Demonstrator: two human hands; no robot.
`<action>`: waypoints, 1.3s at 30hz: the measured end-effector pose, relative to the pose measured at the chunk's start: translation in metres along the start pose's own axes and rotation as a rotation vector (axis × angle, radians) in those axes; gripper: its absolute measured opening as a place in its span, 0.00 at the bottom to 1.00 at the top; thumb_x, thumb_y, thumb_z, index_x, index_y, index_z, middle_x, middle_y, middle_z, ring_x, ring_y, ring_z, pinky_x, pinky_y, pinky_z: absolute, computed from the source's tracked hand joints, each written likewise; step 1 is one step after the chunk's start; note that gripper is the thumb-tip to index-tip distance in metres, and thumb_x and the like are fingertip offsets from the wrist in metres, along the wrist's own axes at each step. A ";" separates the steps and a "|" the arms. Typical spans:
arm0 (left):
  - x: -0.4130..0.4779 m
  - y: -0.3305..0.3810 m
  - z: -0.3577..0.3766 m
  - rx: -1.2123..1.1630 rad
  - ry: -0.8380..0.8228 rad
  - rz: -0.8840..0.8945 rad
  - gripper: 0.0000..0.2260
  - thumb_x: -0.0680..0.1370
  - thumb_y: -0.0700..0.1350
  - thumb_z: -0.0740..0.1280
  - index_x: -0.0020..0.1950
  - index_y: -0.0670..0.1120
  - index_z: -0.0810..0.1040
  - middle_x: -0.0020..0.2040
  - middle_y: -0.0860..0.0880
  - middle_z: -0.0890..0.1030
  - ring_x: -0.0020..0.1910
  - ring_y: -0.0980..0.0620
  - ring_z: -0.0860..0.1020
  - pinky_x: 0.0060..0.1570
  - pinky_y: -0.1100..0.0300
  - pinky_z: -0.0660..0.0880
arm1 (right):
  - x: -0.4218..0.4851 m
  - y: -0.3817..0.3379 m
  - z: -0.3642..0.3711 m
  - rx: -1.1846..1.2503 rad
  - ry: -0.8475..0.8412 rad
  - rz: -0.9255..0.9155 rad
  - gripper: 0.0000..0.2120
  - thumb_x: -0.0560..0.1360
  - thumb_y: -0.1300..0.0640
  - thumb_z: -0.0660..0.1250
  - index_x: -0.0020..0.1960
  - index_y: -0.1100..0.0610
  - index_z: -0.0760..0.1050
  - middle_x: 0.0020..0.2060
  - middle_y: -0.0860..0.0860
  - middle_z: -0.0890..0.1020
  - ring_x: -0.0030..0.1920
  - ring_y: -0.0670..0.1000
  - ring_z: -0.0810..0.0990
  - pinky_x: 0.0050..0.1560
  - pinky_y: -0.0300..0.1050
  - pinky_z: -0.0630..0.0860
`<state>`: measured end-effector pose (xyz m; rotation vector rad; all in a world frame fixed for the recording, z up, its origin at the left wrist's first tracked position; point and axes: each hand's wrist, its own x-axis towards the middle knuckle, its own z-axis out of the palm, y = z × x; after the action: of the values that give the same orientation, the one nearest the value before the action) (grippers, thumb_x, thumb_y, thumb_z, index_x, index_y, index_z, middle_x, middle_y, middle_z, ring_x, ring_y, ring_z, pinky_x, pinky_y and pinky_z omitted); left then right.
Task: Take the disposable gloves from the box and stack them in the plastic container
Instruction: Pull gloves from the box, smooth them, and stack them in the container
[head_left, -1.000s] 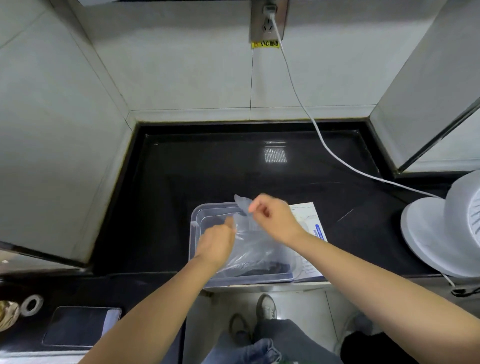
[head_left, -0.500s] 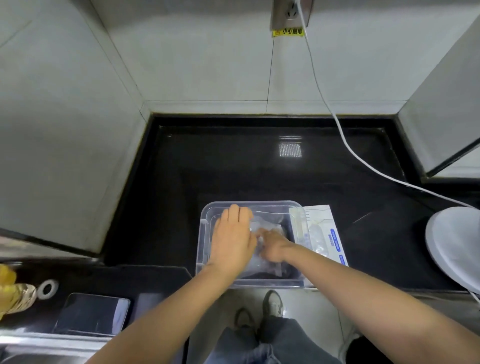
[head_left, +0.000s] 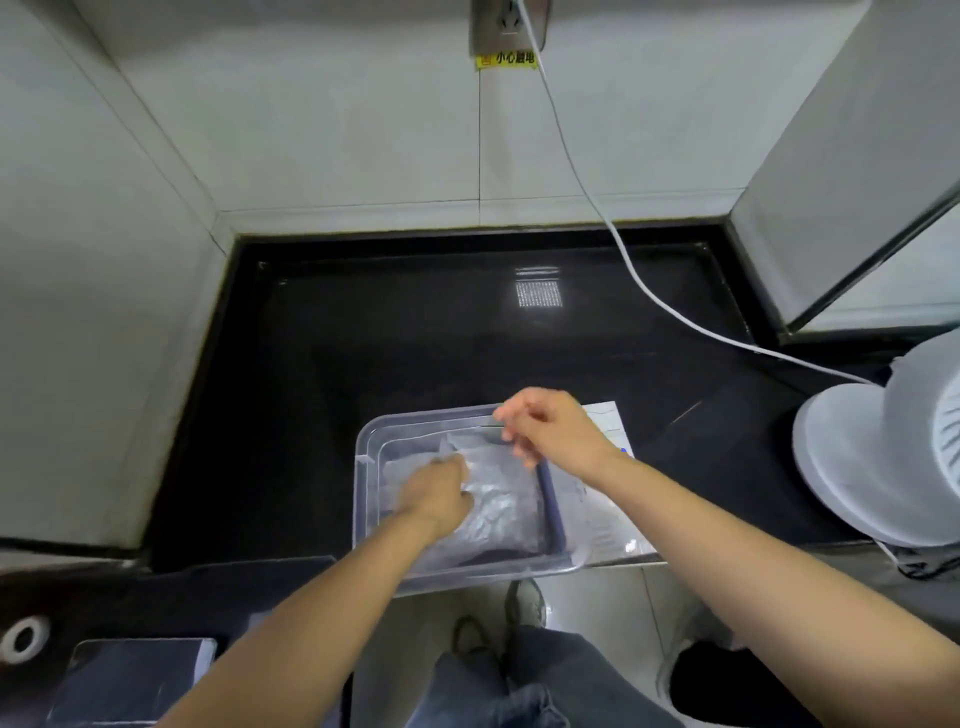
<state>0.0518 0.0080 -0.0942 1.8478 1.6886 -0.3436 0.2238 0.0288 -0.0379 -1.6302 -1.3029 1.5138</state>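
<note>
Tabletop (head_left: 415, 338), black and glossy, carries the plastic container (head_left: 364, 467) at its 6 o'clock edge, with the flat box (head_left: 607, 418) just beside it at 3 o'clock. Gloves (head_left: 501, 501) lie stacked inside. I judge this thin clear film to be weightless, limp and clingy, best pinched at a cuff edge. The left hand (head_left: 436, 493) rests bent-fingered on the pile. The right hand (head_left: 550, 431) hovers loosely curled at 1 o'clock. Blur hides whether either pinches film.

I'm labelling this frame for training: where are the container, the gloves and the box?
container (head_left: 382, 431): head view, far-left corner of its rim.
gloves (head_left: 498, 499): head view, crumpled pile inside the container.
box (head_left: 602, 423): head view, white top near its far corner.
</note>
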 end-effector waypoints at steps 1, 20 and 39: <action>-0.003 0.006 -0.005 0.007 0.061 0.027 0.12 0.80 0.46 0.61 0.62 0.45 0.74 0.57 0.42 0.80 0.54 0.42 0.78 0.49 0.54 0.74 | -0.003 -0.005 -0.015 0.035 0.097 -0.039 0.11 0.78 0.69 0.60 0.45 0.58 0.79 0.33 0.55 0.79 0.27 0.48 0.74 0.25 0.39 0.73; -0.027 0.082 -0.014 -0.291 0.049 0.143 0.13 0.77 0.60 0.67 0.42 0.51 0.76 0.36 0.53 0.79 0.31 0.55 0.76 0.33 0.63 0.69 | -0.027 0.074 -0.060 -0.760 0.251 0.180 0.09 0.70 0.62 0.62 0.31 0.61 0.74 0.30 0.53 0.77 0.30 0.55 0.75 0.32 0.46 0.75; -0.009 0.116 -0.055 -1.032 0.021 0.056 0.19 0.76 0.59 0.68 0.56 0.45 0.77 0.49 0.49 0.85 0.44 0.51 0.83 0.29 0.63 0.70 | -0.030 0.001 -0.096 -0.433 0.296 -0.285 0.06 0.74 0.60 0.70 0.39 0.60 0.75 0.41 0.54 0.77 0.38 0.48 0.74 0.41 0.41 0.70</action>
<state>0.1514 0.0327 -0.0158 1.0994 1.3940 0.5012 0.3188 0.0211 -0.0058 -1.7481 -1.6807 0.8229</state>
